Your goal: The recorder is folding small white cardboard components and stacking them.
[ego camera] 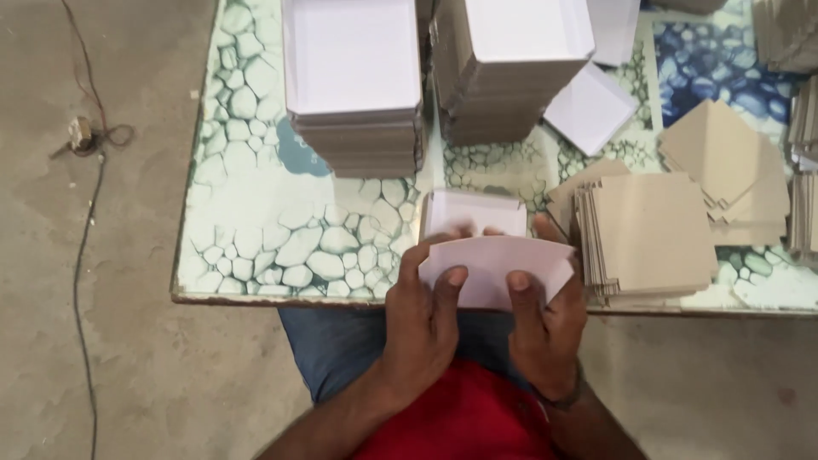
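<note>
A small white cardboard box tray (pixel 475 213) sits at the near edge of the table, and a white paper-covered flap (pixel 494 260) bends over its front side. My left hand (pixel 426 319) grips the left part of the flap, thumb on top. On the right part, my right hand (pixel 545 328) presses with its thumb while its fingers wrap behind the box. Both hands hold the same piece just above the table edge.
Two tall stacks of finished white-lined box trays (pixel 354 85) (pixel 507 64) stand at the back of the stone-patterned table (pixel 256 230). A stack of flat brown cardboard blanks (pixel 652 234) lies right of my hands, with loose blanks (pixel 724 162) behind. A cable (pixel 85 213) runs over the floor at left.
</note>
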